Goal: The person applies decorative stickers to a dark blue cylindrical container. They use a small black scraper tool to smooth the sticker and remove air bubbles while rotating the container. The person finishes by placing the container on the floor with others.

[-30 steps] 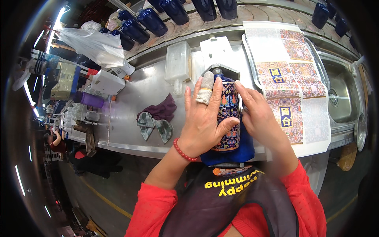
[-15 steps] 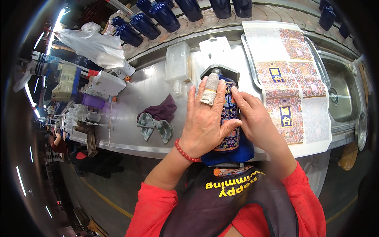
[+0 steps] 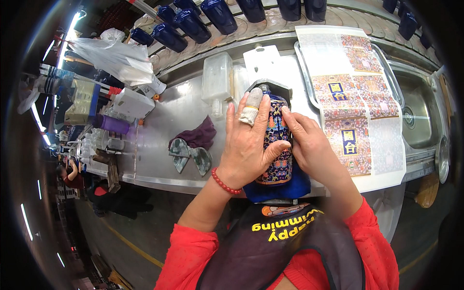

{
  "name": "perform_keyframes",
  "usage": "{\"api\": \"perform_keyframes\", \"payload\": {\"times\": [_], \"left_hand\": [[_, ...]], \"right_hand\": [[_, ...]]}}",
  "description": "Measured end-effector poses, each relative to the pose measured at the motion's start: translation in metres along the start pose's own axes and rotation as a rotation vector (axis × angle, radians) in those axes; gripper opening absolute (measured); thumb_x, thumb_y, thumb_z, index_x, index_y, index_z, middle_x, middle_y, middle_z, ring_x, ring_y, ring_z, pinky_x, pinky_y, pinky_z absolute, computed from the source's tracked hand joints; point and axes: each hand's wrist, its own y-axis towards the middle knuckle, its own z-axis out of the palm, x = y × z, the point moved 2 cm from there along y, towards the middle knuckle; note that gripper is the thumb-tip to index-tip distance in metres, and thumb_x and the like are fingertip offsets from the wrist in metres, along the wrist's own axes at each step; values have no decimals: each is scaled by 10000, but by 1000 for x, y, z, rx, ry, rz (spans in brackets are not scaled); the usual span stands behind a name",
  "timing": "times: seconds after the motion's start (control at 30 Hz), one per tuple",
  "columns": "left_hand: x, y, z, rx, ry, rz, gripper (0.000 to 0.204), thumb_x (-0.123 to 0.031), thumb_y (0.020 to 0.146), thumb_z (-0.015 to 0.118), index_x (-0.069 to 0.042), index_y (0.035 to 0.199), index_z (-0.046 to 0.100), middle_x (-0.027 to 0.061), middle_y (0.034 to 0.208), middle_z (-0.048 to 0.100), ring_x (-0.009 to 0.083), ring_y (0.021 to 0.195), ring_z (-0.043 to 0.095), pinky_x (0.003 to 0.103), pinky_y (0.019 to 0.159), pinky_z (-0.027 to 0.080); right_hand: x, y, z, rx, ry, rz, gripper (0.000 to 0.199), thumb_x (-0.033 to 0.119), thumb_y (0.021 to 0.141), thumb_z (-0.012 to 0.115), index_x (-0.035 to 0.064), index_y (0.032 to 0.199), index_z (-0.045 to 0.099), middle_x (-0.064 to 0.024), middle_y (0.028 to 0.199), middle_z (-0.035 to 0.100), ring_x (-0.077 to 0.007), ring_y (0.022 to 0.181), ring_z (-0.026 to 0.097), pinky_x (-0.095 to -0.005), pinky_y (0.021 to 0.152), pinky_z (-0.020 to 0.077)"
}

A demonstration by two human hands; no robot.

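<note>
A dark blue bottle (image 3: 277,166) with a colourful floral label lies on its back on a blue cloth (image 3: 297,186), its neck pointing away from me. My left hand (image 3: 246,150) rests over the bottle's left side, fingers stretched out and lying flat, thumb across the label. A pale cloth cover (image 3: 251,108) sits on one of its fingers, banded near its base. Against the bottle's right edge, my right hand (image 3: 311,145) holds it with the thumb at the label's edge; its other fingers are partly hidden. A dark angled holder (image 3: 285,92) surrounds the neck end.
Printed label sheets (image 3: 382,96) lie over a metal tray (image 3: 303,63) on the right, beside a sink (image 3: 420,125). On the left are a purple cloth (image 3: 205,133), camouflage-patterned pieces (image 3: 200,162) and a clear plastic container (image 3: 216,75). Blue bottles (image 3: 193,26) line the conveyor (image 3: 266,26) behind.
My left hand has slid slightly left across the bottle, uncovering more of the label. My right hand stays nearly in place. The bottles on the conveyor have shifted right.
</note>
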Motion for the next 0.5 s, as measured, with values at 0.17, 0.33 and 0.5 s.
{"api": "perform_keyframes", "payload": {"times": [0.17,0.33,0.5], "left_hand": [[-2,4,-1,33,27,9,983,-696,938,501,42,1561,320,278,1437,518,488,1421,372,632,1181,193],[1,-5,2,38,-136,-40,1032,-722,933,482,39,1589,244,272,1489,472,495,1445,331,628,1188,167],[-2,-33,7,24,-206,-66,1098,-762,919,457,36,1610,155,274,1616,293,489,1498,233,630,1200,100]], "right_hand": [[0,1,0,8,-6,5,749,-113,787,545,47,1513,462,-221,1263,594,-413,1102,592,-463,974,488],[1,-1,-1,-4,2,4,752,-116,788,538,29,1519,442,-224,1269,594,-416,1105,592,-466,978,486],[4,-9,1,27,-8,20,751,-121,792,526,12,1525,424,-231,1288,585,-419,1116,584,-469,987,479]]}}
